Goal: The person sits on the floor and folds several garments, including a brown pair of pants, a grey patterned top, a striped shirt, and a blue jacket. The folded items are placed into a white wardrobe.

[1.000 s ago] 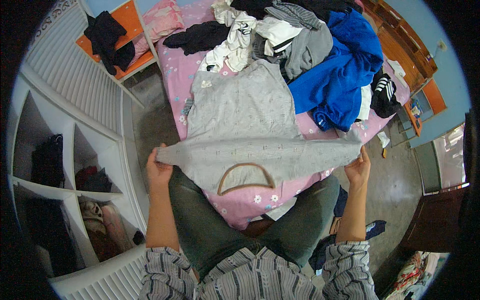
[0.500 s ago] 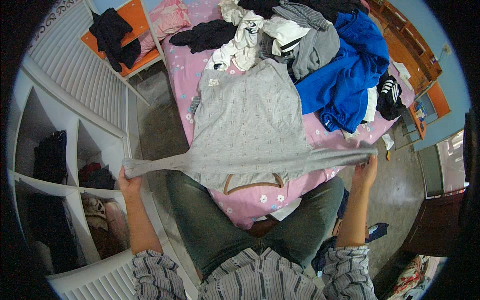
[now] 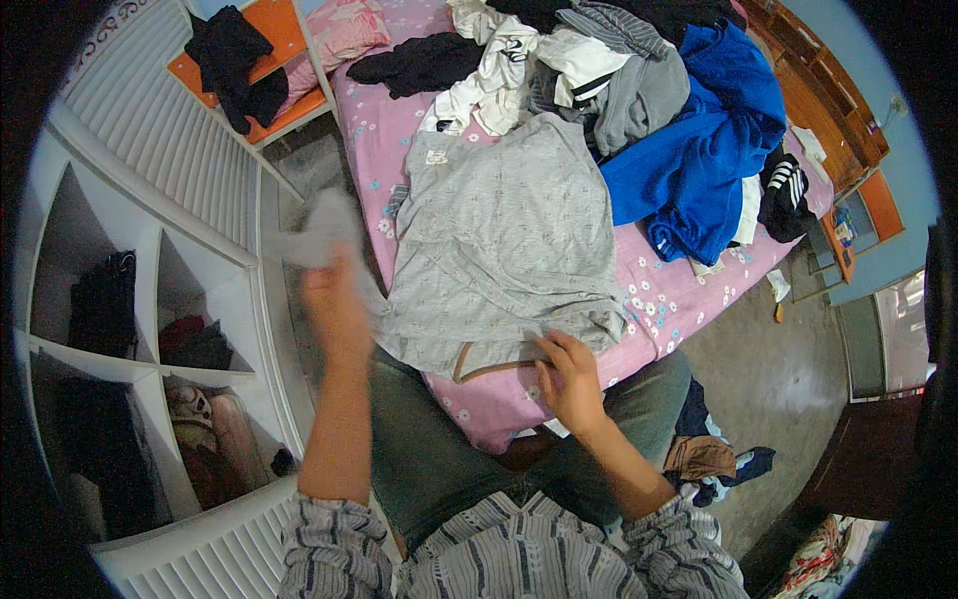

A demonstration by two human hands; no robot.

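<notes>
Since half a second ago the grey speckled long-sleeved knit top point(image 3: 499, 240) is no longer stretched wide between both hands: one sleeve has been folded in over the body, and the right hand point(image 3: 569, 377) has come in from the right side of the frame to the garment's near edge.

Seen from the head camera, the top lies flat on the pink flower-print bedsheet point(image 3: 689, 290) at the centre of the frame, its brown-trimmed neckline at the near edge by the bed's corner. The right hand presses down on the folded cloth just beside that neckline, fingers bent and close together on the fabric. The left hand point(image 3: 334, 299), left of centre, is blurred by motion; it is raised with the other grey sleeve point(image 3: 314, 235) in its closed grip, the sleeve end flapping above it toward the upper left.

Beyond the top, in the upper part of the frame, sits a heap of clothes: a bright blue fleece jacket point(image 3: 699, 150), a grey garment and black-and-white pieces. A white shelf unit point(image 3: 150, 299) with open compartments fills the left of the frame, dark clothes inside.
</notes>
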